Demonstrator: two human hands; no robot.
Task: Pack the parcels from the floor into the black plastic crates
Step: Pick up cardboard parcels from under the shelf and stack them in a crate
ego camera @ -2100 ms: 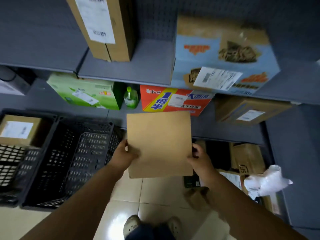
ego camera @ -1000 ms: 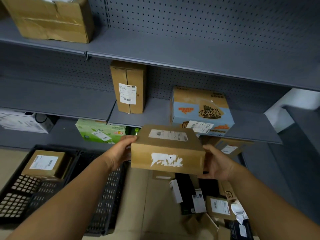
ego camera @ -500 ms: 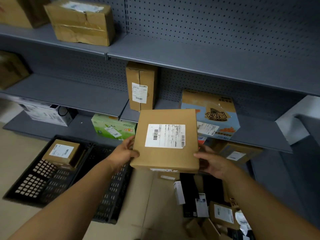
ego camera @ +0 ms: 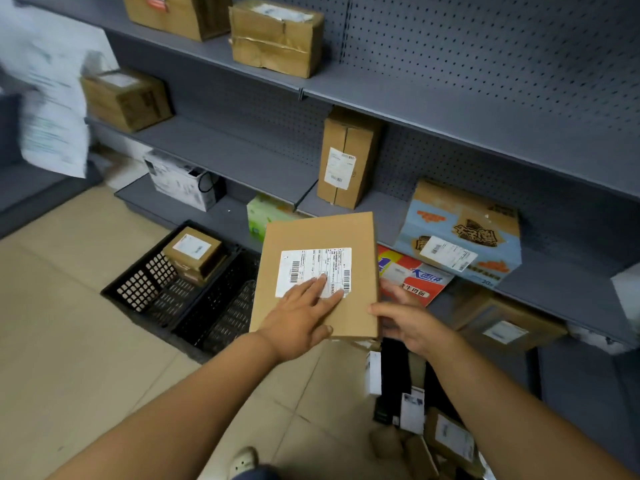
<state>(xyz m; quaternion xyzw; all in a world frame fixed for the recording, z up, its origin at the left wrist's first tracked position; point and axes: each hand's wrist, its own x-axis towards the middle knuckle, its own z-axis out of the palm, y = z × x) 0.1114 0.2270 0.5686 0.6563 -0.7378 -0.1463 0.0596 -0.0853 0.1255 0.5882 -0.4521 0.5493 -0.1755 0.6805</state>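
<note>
- Parcel (ego camera: 318, 244), a flat brown cardboard box with a white shipping label (ego camera: 313, 271) facing up, was held in the air in front of the person, above the floor and just right of the black plastic crates (ego camera: 194, 299).
- Left hand (ego camera: 301, 315) lay flat on top of the parcel, fingers straight, their tips resting on the label's lower part.
- Right hand (ego camera: 410, 325) gripped the parcel's near right corner, thumb on top and fingers curled underneath.
- Below the right arm, more parcels on the floor (ego camera: 446, 441) lay in a loose heap, brown and dark ones mixed.
- Left of the held parcel, the crates stood side by side on the tiled floor; the left one held a small brown box (ego camera: 192, 252) with a white label.
- Beyond them stood grey metal shelves (ego camera: 235, 157) with a pegboard back.
- On the shelves sat an upright brown carton (ego camera: 348, 157), a blue printed box (ego camera: 462, 233), a red box (ego camera: 412, 275), a green box (ego camera: 263, 213) and several plain cartons.
</note>
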